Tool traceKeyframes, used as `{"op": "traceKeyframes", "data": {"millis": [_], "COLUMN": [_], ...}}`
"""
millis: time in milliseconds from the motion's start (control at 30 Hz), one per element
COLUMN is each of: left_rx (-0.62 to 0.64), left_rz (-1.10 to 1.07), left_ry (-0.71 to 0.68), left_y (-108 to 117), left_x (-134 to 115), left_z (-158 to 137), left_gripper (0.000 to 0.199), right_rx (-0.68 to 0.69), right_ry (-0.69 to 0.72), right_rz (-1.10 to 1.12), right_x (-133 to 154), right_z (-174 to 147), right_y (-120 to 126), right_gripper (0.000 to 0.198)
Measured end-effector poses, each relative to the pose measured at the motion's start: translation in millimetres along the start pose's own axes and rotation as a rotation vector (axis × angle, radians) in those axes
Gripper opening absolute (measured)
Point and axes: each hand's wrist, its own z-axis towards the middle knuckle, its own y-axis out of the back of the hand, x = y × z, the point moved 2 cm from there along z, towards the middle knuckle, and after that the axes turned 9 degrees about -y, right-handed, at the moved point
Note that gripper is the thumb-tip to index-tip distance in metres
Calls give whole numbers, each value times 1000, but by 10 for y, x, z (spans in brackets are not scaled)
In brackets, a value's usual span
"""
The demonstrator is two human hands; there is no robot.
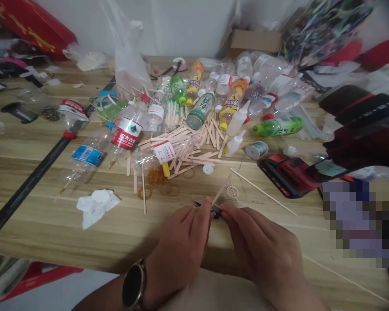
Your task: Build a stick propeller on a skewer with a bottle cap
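Pale wooden sliver (pixel 218 195) – blurred – stands at the left fingertips, just above a small dark piece (pixel 217 213), between the two hands over the near table (pixel 188 263). Left hand (pixel 184 237): thumb and forefinger appear to pinch the sliver low down. Right hand (pixel 266 242): fingertips bunched beside the dark piece; cannot tell whether they grip anything. Judged handling: sliver very light, stiff, dry, likely to snap if bent – best pinched low, close to the dark piece.

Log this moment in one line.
left hand, right hand: fingertips at small dark object, thin pale stick | grip: blurred | leftward: crumpled white tissue | beyond: flat pale wooden sticks
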Motion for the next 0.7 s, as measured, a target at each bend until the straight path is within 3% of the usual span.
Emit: {"op": "traceKeyframes", "data": {"millis": [200,367,467,567,700], "left_rx": [62,37,25,13,5], "left_rz": [76,56,26,-20,-69], "left_ry": [-100,-161,-156,-135,-12], "left_y": [24,89,104,102,68], "left_x": [-19,-17,-6,-9,-30], "left_z": [-16,16,3,-10,-6], "left_gripper": [32,30,30,30,28], "right_rx": [101,373,556,558,144], "right_ry": [-213,-555,-668,-582,-97], "right_rz": [245,685,941,843,102], "right_x": [52,11,-24,-34,21], "right_z": [30,59,62,74,85], "right_y": [18,-5,-13,18,91], "right_gripper": [20,29,32,31,26]}}
